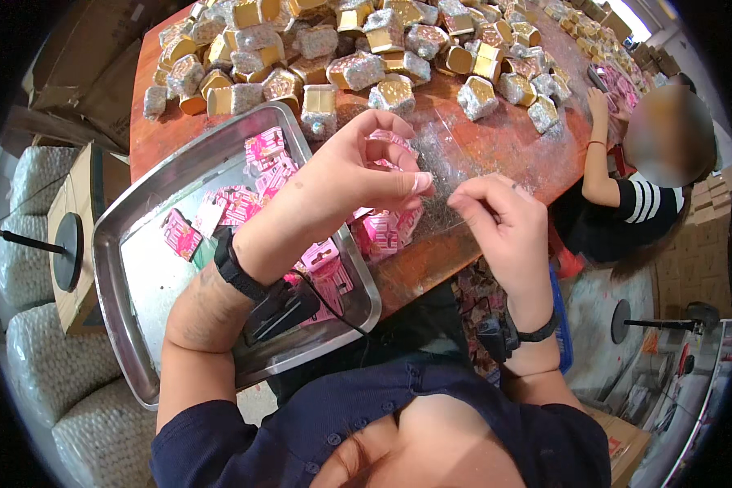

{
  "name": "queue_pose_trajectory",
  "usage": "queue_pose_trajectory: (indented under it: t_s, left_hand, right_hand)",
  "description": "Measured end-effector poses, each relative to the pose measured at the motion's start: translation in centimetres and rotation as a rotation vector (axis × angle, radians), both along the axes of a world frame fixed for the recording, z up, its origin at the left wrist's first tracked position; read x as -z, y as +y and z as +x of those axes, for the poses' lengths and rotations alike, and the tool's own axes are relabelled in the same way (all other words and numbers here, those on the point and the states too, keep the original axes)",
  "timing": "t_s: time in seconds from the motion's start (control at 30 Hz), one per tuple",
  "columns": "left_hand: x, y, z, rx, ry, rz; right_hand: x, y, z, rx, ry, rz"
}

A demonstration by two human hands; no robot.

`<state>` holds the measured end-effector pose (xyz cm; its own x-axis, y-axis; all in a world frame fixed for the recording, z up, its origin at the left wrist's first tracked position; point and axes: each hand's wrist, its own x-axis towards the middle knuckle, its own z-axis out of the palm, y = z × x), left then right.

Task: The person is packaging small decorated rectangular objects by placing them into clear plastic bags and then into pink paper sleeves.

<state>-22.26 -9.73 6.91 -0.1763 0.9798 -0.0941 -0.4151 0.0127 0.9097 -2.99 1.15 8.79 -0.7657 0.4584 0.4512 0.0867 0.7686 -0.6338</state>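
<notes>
Both hands are raised over the front edge of the red-brown table (455, 256). My left hand (366, 167) is curled, with thumb and fingers drawn together; whatever it may hold is hidden or too small to name. A short distance to the right, my right hand (504, 224) makes a pinch, its fingertips pointing at the left thumb. I cannot make out anything in that pinch. Beneath and behind the left hand lie pink printed cards (382, 232). More pink cards (240, 203) are scattered in a metal tray (130, 321) under my left forearm.
Small gold-and-glitter house-shaped ornaments (358, 71) are heaped across the far table. Silvery glitter litters the surface near my hands. At right, another person (626, 187) sits working over pink items. Cardboard boxes (81, 236) and bagged white goods (45, 285) stand at left.
</notes>
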Motion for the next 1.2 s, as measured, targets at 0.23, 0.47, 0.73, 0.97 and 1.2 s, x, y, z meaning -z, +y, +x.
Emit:
queue_pose_trajectory:
  t_s: [0.23,0.47,0.73,0.97,1.2]
  left_hand:
    - [-1.0,-0.1,1.0,0.002,0.251,0.083]
    - [-1.7,-0.8,1.8,-0.012,0.463,0.114]
    - [-2.0,-1.1,2.1,-0.057,0.527,0.103]
    - [-1.9,-1.1,2.8,-0.098,0.420,0.169]
    - [-0.6,-0.4,2.9,-0.003,0.140,0.194]
  right_hand:
    - [0.0,-0.6,-0.2,-0.018,-0.023,0.298]
    - [-0.1,-1.2,0.0,0.002,-0.060,0.397]
    - [0.5,-1.3,0.4,-0.033,0.079,0.093]
    - [0.6,-1.4,0.5,0.056,0.120,0.201]
    - [-0.2,-1.5,-0.1,0.082,0.264,0.363]
